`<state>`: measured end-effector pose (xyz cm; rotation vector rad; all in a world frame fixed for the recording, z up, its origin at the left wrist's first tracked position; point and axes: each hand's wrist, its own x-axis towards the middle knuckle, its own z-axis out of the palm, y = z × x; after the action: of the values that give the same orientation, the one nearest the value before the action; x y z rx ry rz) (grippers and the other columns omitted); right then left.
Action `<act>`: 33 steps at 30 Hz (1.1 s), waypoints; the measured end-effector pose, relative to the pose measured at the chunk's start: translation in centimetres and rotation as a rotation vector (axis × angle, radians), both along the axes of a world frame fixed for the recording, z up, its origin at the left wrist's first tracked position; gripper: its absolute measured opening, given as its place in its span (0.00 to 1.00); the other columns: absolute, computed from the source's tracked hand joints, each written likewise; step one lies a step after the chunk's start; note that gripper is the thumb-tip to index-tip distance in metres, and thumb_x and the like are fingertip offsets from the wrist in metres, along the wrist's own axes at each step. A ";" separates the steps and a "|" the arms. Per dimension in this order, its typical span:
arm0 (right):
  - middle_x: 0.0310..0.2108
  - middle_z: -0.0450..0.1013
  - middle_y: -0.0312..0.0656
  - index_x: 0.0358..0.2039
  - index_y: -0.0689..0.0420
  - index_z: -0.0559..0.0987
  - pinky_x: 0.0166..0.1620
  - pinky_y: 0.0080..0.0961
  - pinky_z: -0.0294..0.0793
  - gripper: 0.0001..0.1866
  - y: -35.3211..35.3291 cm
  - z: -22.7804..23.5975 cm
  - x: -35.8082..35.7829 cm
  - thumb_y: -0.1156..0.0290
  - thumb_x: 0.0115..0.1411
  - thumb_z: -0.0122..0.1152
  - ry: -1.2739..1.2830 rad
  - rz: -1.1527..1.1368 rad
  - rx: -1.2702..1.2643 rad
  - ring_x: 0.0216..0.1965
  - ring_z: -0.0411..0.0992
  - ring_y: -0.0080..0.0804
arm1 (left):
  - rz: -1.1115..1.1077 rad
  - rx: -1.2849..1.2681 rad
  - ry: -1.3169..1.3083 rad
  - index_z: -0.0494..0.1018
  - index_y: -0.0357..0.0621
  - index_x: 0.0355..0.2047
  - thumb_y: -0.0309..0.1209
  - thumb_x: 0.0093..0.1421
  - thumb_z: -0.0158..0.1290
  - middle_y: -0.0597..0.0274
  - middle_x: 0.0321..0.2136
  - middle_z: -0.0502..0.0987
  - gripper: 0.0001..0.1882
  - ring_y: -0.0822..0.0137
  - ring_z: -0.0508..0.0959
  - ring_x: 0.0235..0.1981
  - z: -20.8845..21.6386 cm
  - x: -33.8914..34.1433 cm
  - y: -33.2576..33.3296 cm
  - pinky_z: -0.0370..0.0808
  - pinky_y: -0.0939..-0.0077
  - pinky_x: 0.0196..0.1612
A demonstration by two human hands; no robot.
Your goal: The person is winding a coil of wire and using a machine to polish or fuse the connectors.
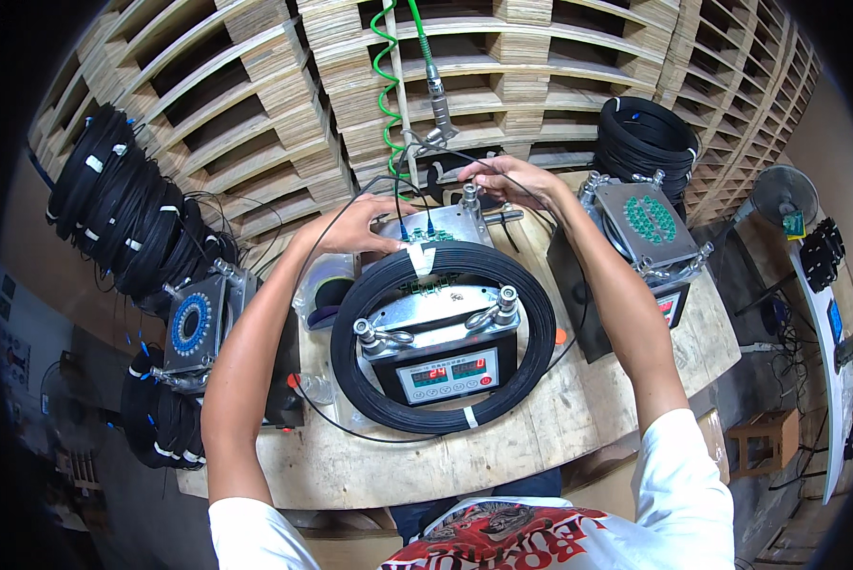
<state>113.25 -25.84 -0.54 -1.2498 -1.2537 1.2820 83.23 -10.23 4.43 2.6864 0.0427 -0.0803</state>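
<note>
A black cable coil (350, 351) bound with white tape leans around a polishing machine with a lit display panel (448, 376). Behind the coil's top is the machine's metal plate (455, 224), set with green connectors; two blue-booted cable ends (430, 228) stand in it. My left hand (358, 226) lies at the plate's left edge, thumb and fingers apart, beside one blue boot. My right hand (507, 180) is closed in a pinch above a metal corner knob (470, 196), close to a looping black cable; what its fingertips hold is too small to make out.
A second machine (647, 223) with green connectors stands at right, another with a blue ring (191, 325) at left. Black cable coils (113, 199) pile up on the left; another stack (645, 142) sits back right. Wooden pallets (531, 66) and a green air hose (385, 85) are behind.
</note>
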 end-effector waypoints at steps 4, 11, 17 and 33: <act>0.28 0.66 0.27 0.58 0.57 0.72 0.28 0.14 0.58 0.21 1.0 -0.2 -1.8 0.65 0.68 0.60 -0.010 -0.016 0.101 0.28 0.60 0.13 | -0.055 -0.086 -0.010 0.67 0.44 0.63 0.35 0.53 0.65 0.54 0.62 0.69 0.37 0.54 0.67 0.64 0.4 -1.2 0.8 0.59 0.60 0.68; 0.32 0.76 0.34 0.56 0.57 0.75 0.31 0.18 0.72 0.17 -0.4 1.9 0.2 0.70 0.68 0.54 -0.574 -0.496 0.323 0.29 0.73 0.19 | 0.286 -0.859 -0.034 0.71 0.51 0.62 0.55 0.68 0.48 0.69 0.61 0.70 0.29 0.68 0.64 0.63 -3.4 -3.2 4.2 0.58 0.64 0.66; 0.31 0.77 0.36 0.40 0.63 0.81 0.30 0.19 0.67 0.11 -6.4 7.5 -11.8 0.81 0.64 0.50 -0.643 -0.907 0.758 0.27 0.68 0.18 | 0.359 -1.131 -0.097 0.76 0.44 0.54 0.55 0.67 0.51 0.62 0.49 0.80 0.29 0.68 0.75 0.52 -5.3 -3.7 3.7 0.67 0.67 0.58; 0.43 0.76 0.37 0.48 0.59 0.81 0.49 0.18 0.67 0.15 -8.0 2.2 -14.6 0.68 0.69 0.51 -0.354 -0.475 0.084 0.42 0.70 0.23 | 0.568 -1.758 -0.872 0.74 0.40 0.37 0.33 0.67 0.56 0.59 0.30 0.78 0.08 0.65 0.76 0.30 -11.9 -3.3 4.7 0.74 0.68 0.38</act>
<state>98.69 -33.89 1.61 -1.6393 -1.1397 0.6800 79.97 -5.53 -7.49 0.7387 0.2868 0.8049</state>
